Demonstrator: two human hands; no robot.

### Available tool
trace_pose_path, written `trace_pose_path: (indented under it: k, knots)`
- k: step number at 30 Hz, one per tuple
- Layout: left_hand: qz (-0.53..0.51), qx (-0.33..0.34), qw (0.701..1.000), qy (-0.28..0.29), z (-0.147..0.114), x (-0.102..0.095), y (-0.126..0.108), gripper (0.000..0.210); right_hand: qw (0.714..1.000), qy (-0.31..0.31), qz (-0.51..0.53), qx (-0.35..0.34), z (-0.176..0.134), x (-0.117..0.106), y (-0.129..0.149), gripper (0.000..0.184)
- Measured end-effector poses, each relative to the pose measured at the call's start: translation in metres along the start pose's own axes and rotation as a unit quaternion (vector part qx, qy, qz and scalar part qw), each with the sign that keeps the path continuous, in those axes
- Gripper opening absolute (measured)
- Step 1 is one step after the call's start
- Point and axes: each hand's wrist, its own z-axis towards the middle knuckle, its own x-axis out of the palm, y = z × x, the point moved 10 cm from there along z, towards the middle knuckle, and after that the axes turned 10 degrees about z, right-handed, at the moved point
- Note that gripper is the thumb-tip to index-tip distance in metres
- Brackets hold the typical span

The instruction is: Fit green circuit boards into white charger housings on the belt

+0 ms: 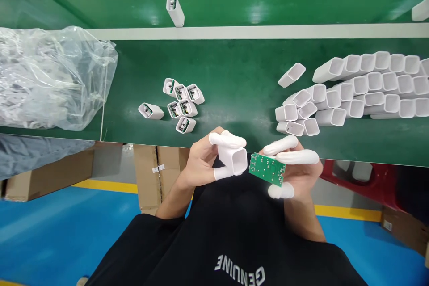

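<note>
The casing looks smooth plastic, the bag glossy, crinkled film.

The white case is in the left hand, its open end toward the right hand. In this second hand, the green, pale-dotted board is tilted.

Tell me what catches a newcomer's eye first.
The green circuit board in the right hand stands out, beside the open white case in the left hand. Rows of white cases crowd the right side of the bench, and a clear bag lies at far left.
</note>
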Motion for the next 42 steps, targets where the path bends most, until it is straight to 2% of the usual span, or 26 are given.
trace_pose_path:
  k: [8, 18, 23, 27, 34, 42]
  knots:
    - [0.015, -0.003, 1.000, 0.023, 0.002, 0.004, 0.006, 0.054, 0.997, 0.009, -0.061, -0.050, 0.002, 0.009, 0.019, 0.069]
    - [0.000, 0.003, 0.999, 0.035, 0.006, 0.010, 0.004, 0.055, 0.995, 0.053, -0.065, -0.046, 0.005, 0.021, 0.015, 0.072]
    - [0.007, 0.004, 0.999, 0.034, 0.005, 0.007, 0.005, 0.054, 0.994, 0.056, -0.095, 0.009, 0.003, 0.018, 0.006, 0.071]
    - [0.003, -0.012, 0.999, 0.038, 0.003, 0.008, 0.009, 0.052, 0.994, 0.058, -0.090, 0.019, 0.003, 0.018, 0.005, 0.070]
    - [-0.013, -0.035, 0.998, 0.051, 0.003, 0.012, 0.016, 0.051, 0.995, 0.072, -0.065, -0.022, 0.010, 0.023, 0.013, 0.071]
    - [-0.015, -0.025, 0.999, 0.042, 0.005, 0.011, 0.018, 0.053, 0.997, 0.046, -0.066, 0.002, 0.006, 0.018, 0.005, 0.072]
